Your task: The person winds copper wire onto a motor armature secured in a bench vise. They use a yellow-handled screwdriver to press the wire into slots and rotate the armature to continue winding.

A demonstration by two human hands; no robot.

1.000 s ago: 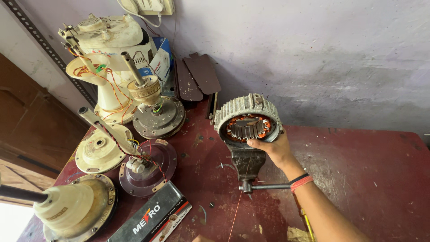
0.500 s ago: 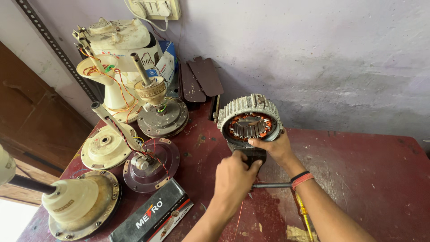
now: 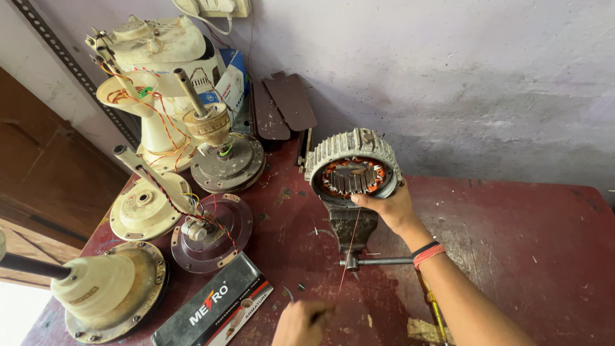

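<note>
The right hand (image 3: 387, 208) is clamped on the stator (image 3: 352, 170) at frame centre, while the left hand (image 3: 301, 323) below pinches the copper wire (image 3: 349, 247) running up to it.

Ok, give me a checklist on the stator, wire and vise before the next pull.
1. Stator seated in the bench vise: ok.
2. Right hand steadying the stator rim: ok.
3. Left hand pinching the copper wire: ok.
4. Wire running straight, no visible kink: ok.
5. Vise handle tight: cannot tell.
6. Which slot the wire enters: cannot tell.
</note>
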